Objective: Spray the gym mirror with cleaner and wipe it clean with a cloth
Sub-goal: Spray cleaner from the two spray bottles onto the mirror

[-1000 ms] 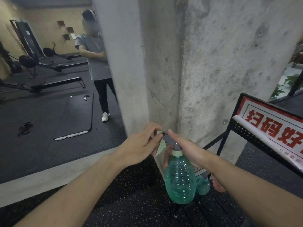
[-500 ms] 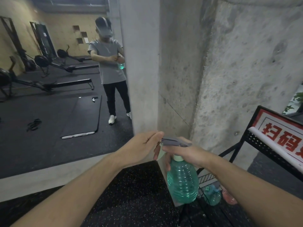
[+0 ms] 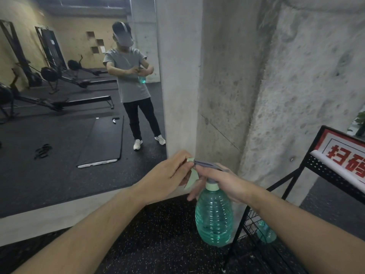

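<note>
Head view: the right hand [image 3: 223, 182] grips the neck of the green spray bottle [image 3: 214, 216], held upright in mid-air above the speckled floor [image 3: 158, 234]. The left hand [image 3: 167, 178] pinches the bottle's nozzle [image 3: 190, 160] with curled fingertips. The mirror [image 3: 79, 115] stands left, its right edge meeting the concrete pillar [image 3: 237, 86]. A black rack [image 3: 296, 175] stands just right of the bottle.

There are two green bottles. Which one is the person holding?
The big green spray bottle in the middle. The right hand grips its neck and the left hand pinches its nozzle. The other green bottle sits low in the black rack, untouched.
</note>
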The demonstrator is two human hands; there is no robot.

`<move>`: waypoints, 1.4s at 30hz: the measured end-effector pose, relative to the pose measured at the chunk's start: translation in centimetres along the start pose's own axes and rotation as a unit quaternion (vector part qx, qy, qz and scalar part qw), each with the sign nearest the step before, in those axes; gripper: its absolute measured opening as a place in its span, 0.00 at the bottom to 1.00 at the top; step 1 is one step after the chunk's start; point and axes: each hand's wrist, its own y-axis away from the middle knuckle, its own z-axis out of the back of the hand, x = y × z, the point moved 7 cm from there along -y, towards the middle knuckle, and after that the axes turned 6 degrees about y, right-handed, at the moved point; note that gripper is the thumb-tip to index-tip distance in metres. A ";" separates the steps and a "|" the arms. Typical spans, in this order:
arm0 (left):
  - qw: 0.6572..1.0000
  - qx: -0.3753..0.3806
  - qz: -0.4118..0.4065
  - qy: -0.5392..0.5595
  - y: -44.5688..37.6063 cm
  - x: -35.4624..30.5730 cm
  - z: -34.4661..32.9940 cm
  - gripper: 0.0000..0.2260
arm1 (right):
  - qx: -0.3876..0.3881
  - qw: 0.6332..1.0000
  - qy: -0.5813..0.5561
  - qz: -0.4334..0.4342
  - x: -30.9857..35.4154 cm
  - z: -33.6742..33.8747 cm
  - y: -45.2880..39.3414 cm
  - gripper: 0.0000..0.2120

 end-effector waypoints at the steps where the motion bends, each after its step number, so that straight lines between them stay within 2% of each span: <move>1: 1.000 -0.005 0.006 0.017 0.3 0.2 0.3 0.12 | 0.003 1.000 0.001 -0.010 -0.1 -0.4 -0.2 0.20; 3: 0.999 -0.023 0.015 0.027 0.6 0.1 0.9 0.14 | 0.004 0.999 0.034 -0.027 -0.3 -1.2 -0.4 0.21; 6: 0.997 -0.037 0.052 0.052 0.9 0.0 1.6 0.15 | -0.023 0.999 0.049 -0.007 -0.2 -2.1 -0.9 0.16; 8: 0.993 -0.032 0.084 0.082 1.1 0.5 2.1 0.16 | -0.055 0.998 0.027 0.005 -0.2 -2.5 -1.5 0.14; 10: 0.992 -0.033 0.080 0.087 1.7 0.5 2.8 0.15 | -0.068 0.998 -0.010 0.007 -0.2 -3.0 -2.0 0.14; 13: 0.999 -0.028 0.043 -0.004 3.1 -0.3 4.0 0.08 | -0.067 0.995 -0.064 0.021 0.2 -3.8 -2.6 0.07; 19: 0.985 -0.006 -0.019 -0.173 4.1 -0.9 6.1 0.03 | -0.061 0.991 -0.117 0.016 0.2 -5.3 -3.8 0.08; 25: 0.994 -0.022 -0.008 -0.106 4.3 -0.4 6.6 0.08 | -0.052 0.988 -0.142 0.022 0.1 -5.9 -4.5 0.08; 29: 0.996 -0.066 0.046 -0.037 3.2 0.2 6.4 0.16 | -0.067 0.992 -0.100 0.033 -0.2 -4.9 -5.1 0.10; 37: 0.973 -0.124 0.147 -0.128 0.5 3.1 6.7 0.19 | -0.057 0.991 -0.115 -0.037 -2.7 -2.3 -7.8 0.14; 42: 0.956 -0.150 0.233 -0.098 -2.0 5.1 7.8 0.28 | -0.010 0.997 -0.081 -0.020 -2.4 -0.6 -10.3 0.22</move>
